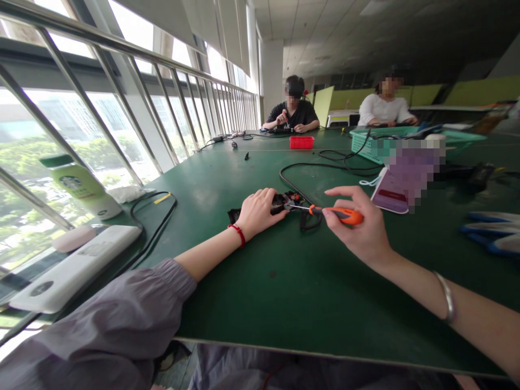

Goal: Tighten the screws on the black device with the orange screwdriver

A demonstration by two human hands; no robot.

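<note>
My right hand point(357, 225) grips an orange and grey screwdriver point(339, 214) by its handle, thumb below and index finger raised. The metal shaft points left, its tip at a small black device point(278, 205) with orange parts and exposed insides. Over the left part of that device lies my left hand point(260, 211), fingers curled round it and pressing it to the green table point(260, 292). The fingers hide much of the device, so its exact kind cannot be made out. A black cable point(284, 169) runs from it toward the back right.
A phone point(392, 189) leans before a green basket point(365, 143); gloves point(493, 230) lie at the right. A red tray point(301, 142) stands farther back. At left are a bottle point(81, 187), a white power bank point(79, 265) and a railing point(162, 70). Two people sit across the table.
</note>
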